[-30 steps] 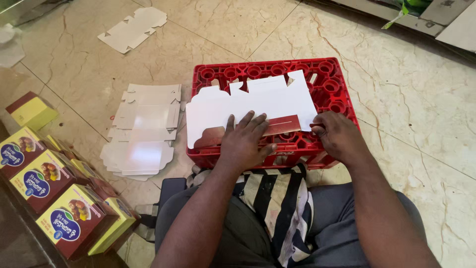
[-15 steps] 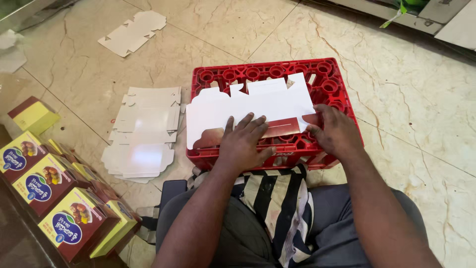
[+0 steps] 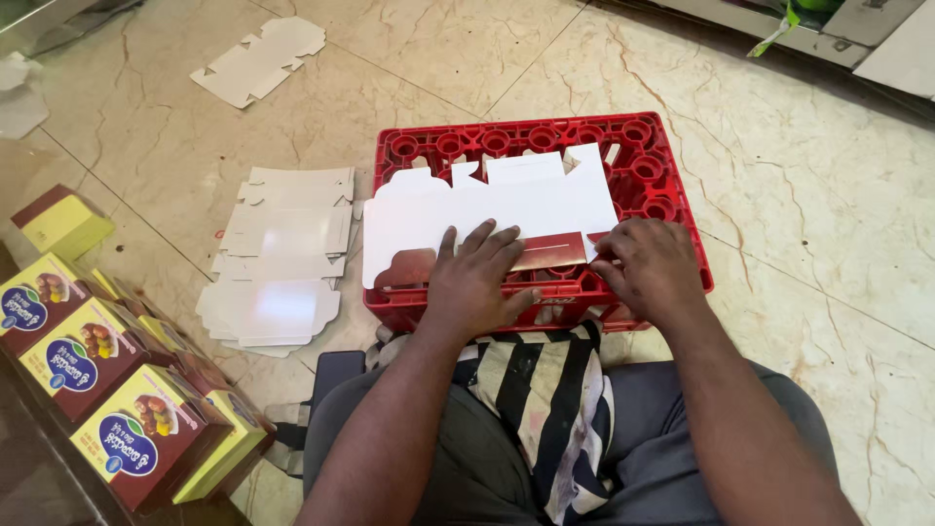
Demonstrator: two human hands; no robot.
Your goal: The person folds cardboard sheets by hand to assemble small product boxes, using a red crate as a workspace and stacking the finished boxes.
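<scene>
— What's the person on the floor got there?

— A flat, unfolded carton [image 3: 492,209], white side up, spread across an upturned red crate [image 3: 672,209] that serves as a work surface right in front of the knees.

— And the hands?

— The left hand [image 3: 477,282] lies open, fingers spread, pressing the near edge of the carton down, I'd say to keep it from sliding. The right hand [image 3: 648,268] is curled at the carton's right end, fingertips pinching a flap where the dark red printed side is turned over.

— Anything else around?

— A stack of flat cartons [image 3: 278,253] lies on the tiled floor [image 3: 808,244] just left of the crate, within reach. Made-up yellow and maroon boxes [image 3: 117,409] line the far left. One stray flat carton [image 3: 258,60] lies well apart, further off.
</scene>
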